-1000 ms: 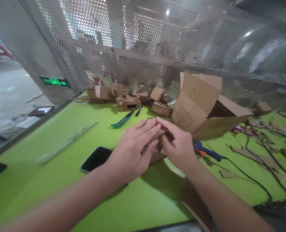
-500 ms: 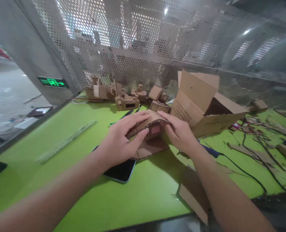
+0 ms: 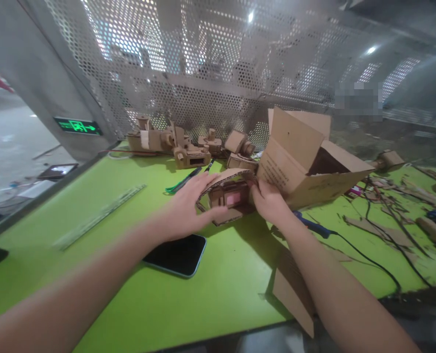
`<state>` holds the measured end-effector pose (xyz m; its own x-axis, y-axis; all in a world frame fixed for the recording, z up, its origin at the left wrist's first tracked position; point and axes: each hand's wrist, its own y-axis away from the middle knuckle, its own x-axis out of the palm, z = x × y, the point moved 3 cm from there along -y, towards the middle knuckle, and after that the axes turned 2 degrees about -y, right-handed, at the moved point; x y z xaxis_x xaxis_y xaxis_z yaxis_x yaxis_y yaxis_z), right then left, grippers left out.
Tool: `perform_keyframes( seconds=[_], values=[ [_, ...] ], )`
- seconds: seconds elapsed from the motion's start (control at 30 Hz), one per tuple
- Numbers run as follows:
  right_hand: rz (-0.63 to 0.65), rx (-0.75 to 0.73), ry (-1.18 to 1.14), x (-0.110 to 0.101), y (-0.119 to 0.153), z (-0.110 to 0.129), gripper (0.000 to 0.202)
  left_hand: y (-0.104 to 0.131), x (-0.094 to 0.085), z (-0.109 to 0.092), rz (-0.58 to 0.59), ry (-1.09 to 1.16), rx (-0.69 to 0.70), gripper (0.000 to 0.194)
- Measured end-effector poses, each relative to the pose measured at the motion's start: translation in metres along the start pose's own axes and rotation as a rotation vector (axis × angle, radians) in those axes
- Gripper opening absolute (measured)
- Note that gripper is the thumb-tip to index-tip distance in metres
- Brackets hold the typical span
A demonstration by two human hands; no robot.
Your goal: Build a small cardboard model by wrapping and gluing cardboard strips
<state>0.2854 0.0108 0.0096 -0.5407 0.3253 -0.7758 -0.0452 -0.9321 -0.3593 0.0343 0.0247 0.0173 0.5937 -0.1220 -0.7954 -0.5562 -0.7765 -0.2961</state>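
A curved piece of corrugated cardboard (image 3: 227,175) wraps round a smaller cardboard structure that has a pink patch (image 3: 234,198) on its front. My left hand (image 3: 183,208) holds the left side, fingers along the outside and thumb by the lower front edge. At the right edge, my right hand (image 3: 271,202) grips the same cardboard, with some fingertips hidden behind it. Just below my left hand lies a phone (image 3: 179,257), dark screen up. A blue-handled tool (image 3: 317,226) with a black cord rests beyond my right wrist.
An open cardboard box (image 3: 322,189) stands behind my right hand. Several cardboard models (image 3: 192,156) line the back by the perforated metal screen. A clear ruler (image 3: 102,215) lies left, green-handled scissors (image 3: 177,185) behind the left hand. Cardboard scraps (image 3: 383,230) cover the right; a loose cardboard piece (image 3: 293,299) overhangs the front edge.
The cardboard's lower flap has come up and curls inward round the inner structure, showing more of the pink patch. My right hand has shifted down the right side; my left thumb has dropped lower.
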Motion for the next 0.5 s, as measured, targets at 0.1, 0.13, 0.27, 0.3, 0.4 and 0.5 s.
perform_keyframes(
  seconds=[0.1,0.13,0.27,0.3,0.4,0.5],
  values=[
    [0.030,0.056,0.006,0.001,-0.001,-0.003,0.025,0.001,0.001,0.002,0.083,-0.003,0.105,0.127],
    [0.042,0.077,0.010,0.001,0.000,-0.004,0.025,0.000,0.001,0.004,0.093,0.003,0.109,0.128],
    [0.106,0.142,0.021,0.003,0.001,-0.007,0.023,-0.002,0.003,0.018,0.122,0.047,0.060,0.127],
    [0.125,0.151,0.018,0.003,0.001,-0.007,0.022,-0.002,0.004,0.019,0.135,0.056,0.040,0.131],
    [0.172,0.181,0.006,0.002,0.002,-0.006,0.020,-0.001,0.005,0.015,0.129,0.087,-0.090,0.133],
    [0.209,0.225,-0.004,0.001,0.003,-0.003,0.024,0.000,0.007,0.005,0.084,0.135,-0.227,0.122]
  ],
)
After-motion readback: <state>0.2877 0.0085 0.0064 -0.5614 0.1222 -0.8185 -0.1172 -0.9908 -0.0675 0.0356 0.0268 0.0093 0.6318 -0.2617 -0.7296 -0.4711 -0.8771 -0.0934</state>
